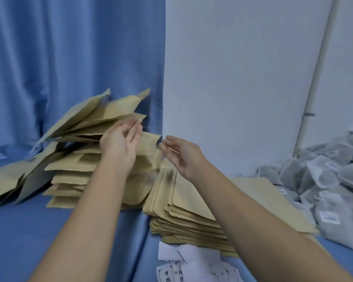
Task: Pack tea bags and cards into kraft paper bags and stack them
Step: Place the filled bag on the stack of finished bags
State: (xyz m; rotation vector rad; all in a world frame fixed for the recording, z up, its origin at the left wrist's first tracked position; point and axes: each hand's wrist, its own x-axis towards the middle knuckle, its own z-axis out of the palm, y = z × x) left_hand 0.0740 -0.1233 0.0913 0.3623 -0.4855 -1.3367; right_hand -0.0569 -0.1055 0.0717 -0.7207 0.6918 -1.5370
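A messy stack of filled kraft paper bags (73, 165) stands at the back left against the curtain. On top of it lies one kraft bag (149, 147), its dark open mouth facing right. My left hand (120, 143) hovers over this bag with straight fingers, blurred by motion, holding nothing. My right hand (179, 153) is just to the right, fingers relaxed, with its fingertips at the bag's mouth. A pile of flat empty kraft bags (183, 210) lies under my right forearm. White cards (192, 267) are scattered in front of it. Tea bags (324, 184) are heaped at the right.
The blue cloth surface (39, 231) runs under everything. A blue curtain (69, 58) hangs behind the filled stack, and a white wall (232, 78) stands at the back. More kraft bags (6, 184) have slid down at the far left.
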